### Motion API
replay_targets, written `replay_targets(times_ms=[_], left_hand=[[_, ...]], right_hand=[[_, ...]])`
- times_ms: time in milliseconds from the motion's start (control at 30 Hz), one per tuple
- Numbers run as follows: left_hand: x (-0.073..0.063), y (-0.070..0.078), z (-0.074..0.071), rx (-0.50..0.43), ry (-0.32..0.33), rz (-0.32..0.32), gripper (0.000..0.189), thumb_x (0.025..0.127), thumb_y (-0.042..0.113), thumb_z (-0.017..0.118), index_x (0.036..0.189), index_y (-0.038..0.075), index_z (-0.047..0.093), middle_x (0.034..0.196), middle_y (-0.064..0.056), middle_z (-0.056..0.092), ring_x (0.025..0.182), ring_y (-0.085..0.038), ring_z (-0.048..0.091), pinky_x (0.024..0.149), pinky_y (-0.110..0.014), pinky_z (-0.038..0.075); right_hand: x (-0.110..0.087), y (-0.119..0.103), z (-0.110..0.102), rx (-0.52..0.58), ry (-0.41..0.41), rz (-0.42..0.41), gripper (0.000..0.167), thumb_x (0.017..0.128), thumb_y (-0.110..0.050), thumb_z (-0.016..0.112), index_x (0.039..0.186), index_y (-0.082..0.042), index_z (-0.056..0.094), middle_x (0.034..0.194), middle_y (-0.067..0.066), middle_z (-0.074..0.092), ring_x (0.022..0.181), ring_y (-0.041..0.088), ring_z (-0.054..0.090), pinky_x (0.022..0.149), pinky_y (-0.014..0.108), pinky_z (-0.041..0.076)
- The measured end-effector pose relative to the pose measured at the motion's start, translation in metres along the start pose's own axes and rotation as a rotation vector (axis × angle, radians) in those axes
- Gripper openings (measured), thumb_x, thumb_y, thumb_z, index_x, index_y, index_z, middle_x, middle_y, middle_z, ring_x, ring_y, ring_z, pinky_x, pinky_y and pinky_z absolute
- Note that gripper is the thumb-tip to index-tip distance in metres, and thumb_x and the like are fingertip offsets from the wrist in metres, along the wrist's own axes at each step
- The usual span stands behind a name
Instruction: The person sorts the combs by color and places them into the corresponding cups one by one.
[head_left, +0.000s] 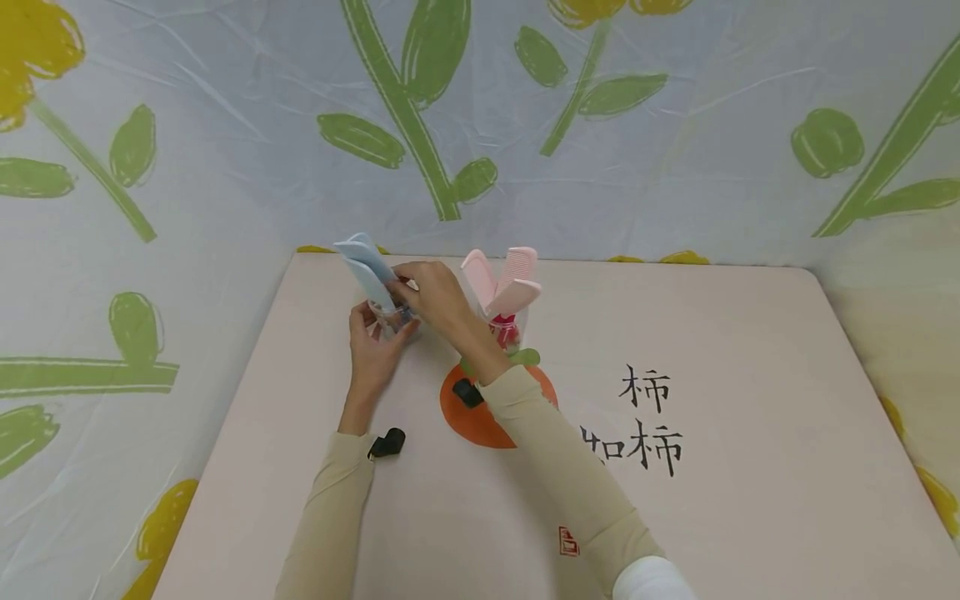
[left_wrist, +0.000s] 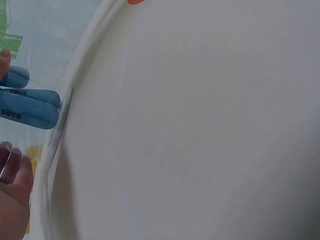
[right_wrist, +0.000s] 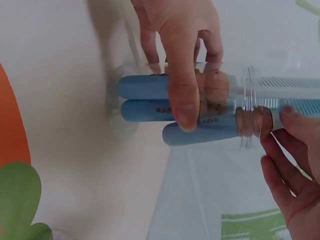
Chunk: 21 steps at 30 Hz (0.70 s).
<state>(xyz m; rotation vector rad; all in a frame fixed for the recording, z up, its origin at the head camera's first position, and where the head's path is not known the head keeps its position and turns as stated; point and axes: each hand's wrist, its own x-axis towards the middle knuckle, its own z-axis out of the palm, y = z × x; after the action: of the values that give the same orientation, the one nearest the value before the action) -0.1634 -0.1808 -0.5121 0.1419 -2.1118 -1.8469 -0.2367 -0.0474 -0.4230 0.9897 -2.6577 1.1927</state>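
Note:
My left hand (head_left: 375, 354) grips a clear jar (right_wrist: 131, 122) near the table's far left, thumb and fingers around its side. Blue combs (head_left: 363, 265) stand in it, handles down, teeth above the mouth. At the jar's neck my right hand (head_left: 444, 304) pinches one blue comb (right_wrist: 197, 135) between thumb and fingers. In the right wrist view, that comb's handle hangs inside the jar, higher off the bottom than the two others. The left wrist view catches part of the left hand (left_wrist: 16, 200) and blue handles (left_wrist: 32, 112) with dark lettering.
Right of the hands stands a second clear jar (head_left: 514, 340) with pink combs (head_left: 517, 265) and something red in it. The pale table covering (head_left: 750, 350) bears an orange persimmon print (head_left: 465, 421) and black characters (head_left: 648, 387). A flowered cloth (head_left: 247, 150) rises behind the table.

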Motion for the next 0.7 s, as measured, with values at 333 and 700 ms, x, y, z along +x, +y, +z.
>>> replay_targets(times_ms=[333,700], left_hand=[[-0.001,0.003,0.001,0.012,0.004,-0.003,0.073,0.087,0.007,0.083,0.142,-0.004,0.037,0.136,-0.02,0.041,0.123,-0.028,0.04,0.118,-0.051,0.032],[0.008,-0.029,-0.001,0.04,0.023,-0.009,0.077,0.086,0.017,0.085,0.145,0.003,0.037,0.138,-0.015,0.042,0.126,-0.024,0.04,0.117,-0.047,0.034]], right_hand=[[-0.004,0.005,0.007,0.029,0.042,0.074,0.016,0.099,-0.014,0.071,0.106,-0.001,0.076,0.11,0.012,0.075,0.107,0.027,0.064,0.095,0.038,0.05],[-0.016,0.012,0.016,0.214,0.07,0.11,0.031,0.098,-0.008,0.07,0.125,0.006,0.064,0.12,0.018,0.066,0.113,0.028,0.064,0.096,0.035,0.055]])
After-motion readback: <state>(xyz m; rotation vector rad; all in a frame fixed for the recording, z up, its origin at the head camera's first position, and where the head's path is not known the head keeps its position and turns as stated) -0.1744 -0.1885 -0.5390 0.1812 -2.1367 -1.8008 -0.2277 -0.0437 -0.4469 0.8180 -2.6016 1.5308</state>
